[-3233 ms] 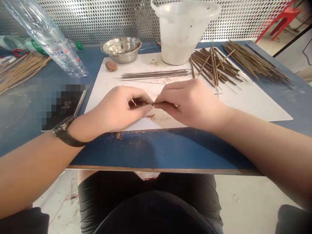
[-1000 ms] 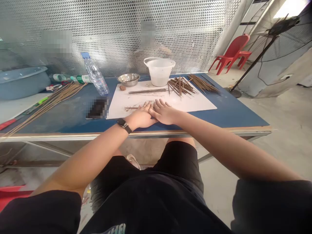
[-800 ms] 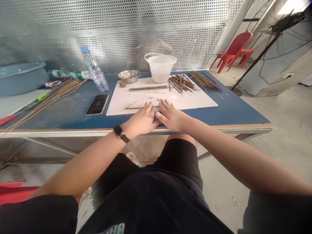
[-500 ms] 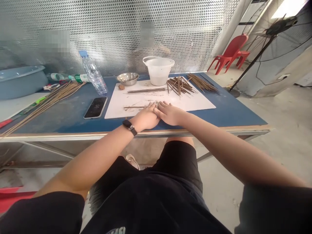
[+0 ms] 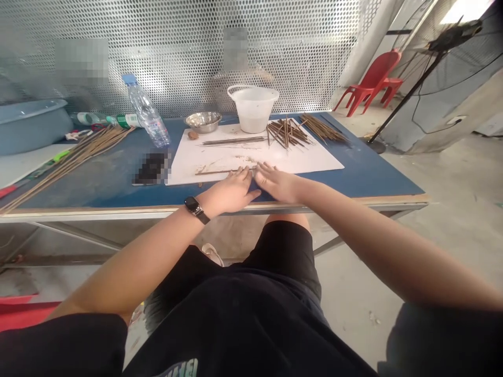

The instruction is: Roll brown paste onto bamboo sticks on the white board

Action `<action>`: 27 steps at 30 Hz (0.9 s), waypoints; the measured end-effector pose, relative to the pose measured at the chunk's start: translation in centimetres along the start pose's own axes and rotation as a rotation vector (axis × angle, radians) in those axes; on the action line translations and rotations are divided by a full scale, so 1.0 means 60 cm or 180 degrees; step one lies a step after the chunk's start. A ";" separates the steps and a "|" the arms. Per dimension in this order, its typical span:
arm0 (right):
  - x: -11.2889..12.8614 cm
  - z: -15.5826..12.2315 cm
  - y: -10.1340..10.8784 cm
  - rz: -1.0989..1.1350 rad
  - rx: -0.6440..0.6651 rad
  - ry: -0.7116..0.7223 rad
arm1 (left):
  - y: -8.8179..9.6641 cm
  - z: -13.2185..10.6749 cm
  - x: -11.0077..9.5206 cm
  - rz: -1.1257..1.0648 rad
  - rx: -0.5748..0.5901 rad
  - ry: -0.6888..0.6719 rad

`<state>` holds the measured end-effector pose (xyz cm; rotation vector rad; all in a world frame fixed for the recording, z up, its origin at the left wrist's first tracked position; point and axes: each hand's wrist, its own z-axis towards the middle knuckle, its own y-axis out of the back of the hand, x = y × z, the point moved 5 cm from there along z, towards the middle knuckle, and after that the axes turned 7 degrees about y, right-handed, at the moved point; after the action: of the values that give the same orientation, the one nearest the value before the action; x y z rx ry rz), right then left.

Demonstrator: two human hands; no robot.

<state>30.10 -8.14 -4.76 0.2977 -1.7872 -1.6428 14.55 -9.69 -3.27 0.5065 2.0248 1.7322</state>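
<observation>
While both hands lie palm down at the near edge of the white sheet [image 5: 310,157], neither grip is closed: the left hand [image 5: 230,192] is open and flat, and its fingertips [image 5: 244,174] appear to rest on or just against a thin brown stick [image 5: 220,171], with no pinch visible. The right hand [image 5: 279,184] is also open, fingers spread, and lies just beside the stick's right end, holding nothing. The stick lies roughly level across the sheet, just in front of the fingers, near the blue table [image 5: 98,189] edge. Flat fingers and light, even pressure along its length look like the best handling, since a pressed fingertip could bend or mark something this thin. Keeping both hands level and the stick square to them would help too. Around the hands, a pile of brown sticks [image 5: 286,132] sits at 1 o'clock, a white plastic bucket [image 5: 251,107] at 12, a steel bowl [image 5: 203,121] at 11, a clear plastic bottle [image 5: 146,112] at 10, and long thin stalks [image 5: 78,152] at 9. A watch [image 5: 195,207] sits on the left wrist.
</observation>
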 end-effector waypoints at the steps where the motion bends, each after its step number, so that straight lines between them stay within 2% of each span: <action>1: -0.009 -0.005 0.006 0.0132 -0.0119 -0.0115 | 0.000 -0.005 0.000 -0.0033 0.0017 0.0032; 3: -0.032 -0.005 0.022 0.0379 -0.0421 -0.0449 | 0.003 -0.008 0.004 -0.0118 0.0088 0.0115; 5: -0.048 0.012 0.036 0.0397 -0.0602 -0.0506 | 0.014 0.001 0.013 -0.0251 0.0103 0.0191; 7: -0.047 0.049 0.042 0.0114 -0.0542 -0.0170 | 0.034 0.024 0.028 -0.0387 -0.0068 0.0261; 9: -0.040 0.098 0.041 -0.0322 -0.0366 0.0178 | 0.057 0.060 0.047 -0.0449 -0.0390 0.0362; 11: -0.046 0.148 0.037 -0.0567 -0.0225 -0.0082 | 0.071 0.105 0.066 -0.0302 -0.0515 0.0519; 13: -0.057 0.186 0.030 -0.0640 -0.0026 -0.0530 | 0.071 0.145 0.081 -0.0176 -0.0441 0.0594; 15: -0.067 0.208 0.028 -0.0536 -0.0033 -0.0888 | 0.064 0.171 0.096 -0.0223 -0.0399 0.0833; 18: -0.075 0.214 0.027 -0.0378 -0.0229 -0.1118 | 0.047 0.178 0.110 -0.0368 -0.0400 0.1168; 20: -0.073 0.206 0.024 -0.0388 -0.0304 -0.1041 | 0.037 0.170 0.113 -0.0440 -0.0476 0.1257; 27: -0.045 0.150 0.003 -0.0194 -0.0332 -0.0818 | 0.008 0.137 0.100 -0.0598 -0.0593 0.1137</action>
<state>26.66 0.60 -5.19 0.0976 -1.8849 -1.8808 13.93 0.40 -4.34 -0.0579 2.0315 1.9741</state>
